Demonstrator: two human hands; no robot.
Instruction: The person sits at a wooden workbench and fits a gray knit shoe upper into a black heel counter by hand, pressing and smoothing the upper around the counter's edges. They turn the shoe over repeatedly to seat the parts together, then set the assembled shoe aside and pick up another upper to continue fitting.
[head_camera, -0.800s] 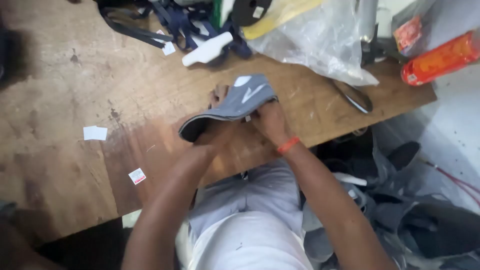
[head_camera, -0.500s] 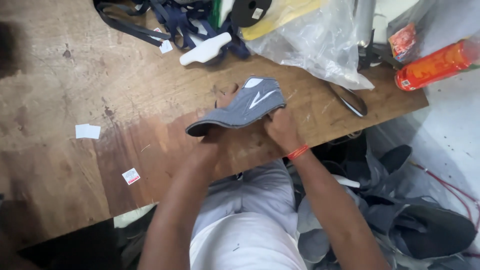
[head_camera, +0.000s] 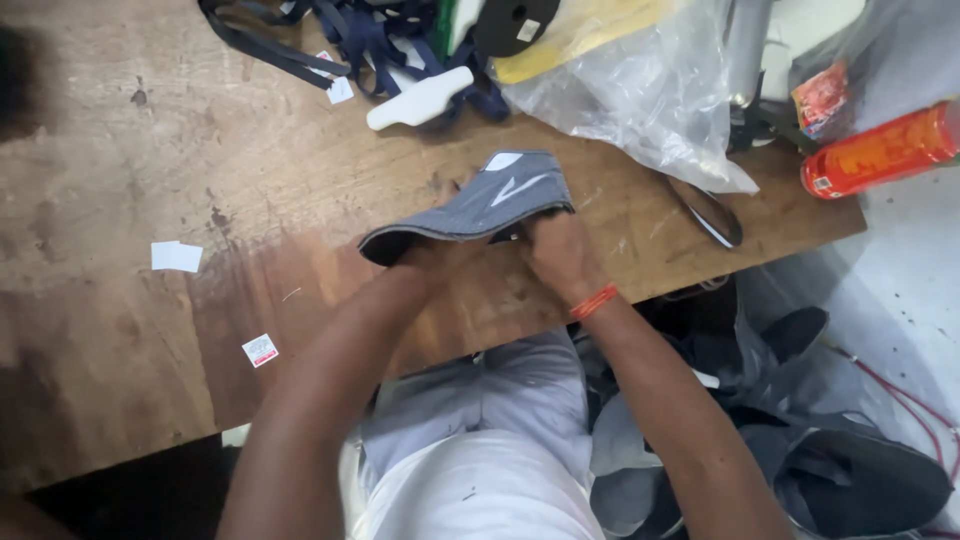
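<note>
Head view, looking down on a worn wooden table (head_camera: 120, 150). Centre of frame: a grey shoe upper (head_camera: 470, 208) with white stripes, held just above the table's near edge. The left hand (head_camera: 435, 255) grips its dark-lined lower end from beneath; the right hand (head_camera: 560, 250), with an orange band (head_camera: 594, 302) at the wrist, is closed on its right edge, fingers tucked under the fabric. Upper middle: dark blue straps (head_camera: 300, 50) in a tangle, with a white plastic piece (head_camera: 420, 98) lying against them. Upper right: a clear plastic bag (head_camera: 640, 90) over a yellow sheet, and an orange can (head_camera: 880, 150) on its side at the table's right end. A dark sole piece (head_camera: 705, 210) lies just right of the hands. Left of frame: small paper labels (head_camera: 176, 256), well apart from the upper. Lower right, below the table: more grey fabric pieces (head_camera: 860, 470) in a heap.
</note>
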